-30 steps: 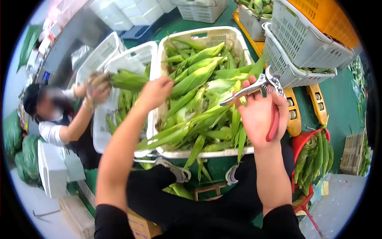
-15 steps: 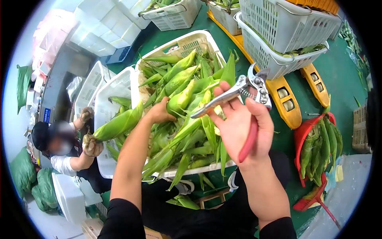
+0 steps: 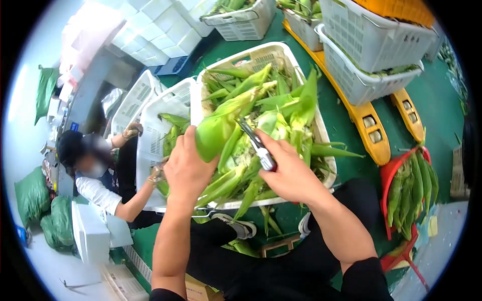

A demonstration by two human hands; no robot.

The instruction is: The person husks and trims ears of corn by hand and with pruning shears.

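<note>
Okay, headcount: two bare hands, so one left hand (image 3: 188, 163) and one right hand (image 3: 288, 173). One ear of corn (image 3: 216, 138) gripped, one pair of pruning shears (image 3: 260, 150). Just one co-worker (image 3: 100, 193), rocking two gloved hands (image 3: 133, 130). Pale crates: one big corn crate (image 3: 275, 56) in the middle, two left crates (image 3: 150, 135), two stacked crates (image 3: 361, 40) on the right with one orange crate (image 3: 401, 10) on top. Two yellow forks (image 3: 354, 113), two rollers (image 3: 369, 122) apiece, so four. One red container (image 3: 387, 173), two shoes (image 3: 243, 228). Foam boxes (image 3: 155, 37)? Lost count, honestly, they blur together.
</note>
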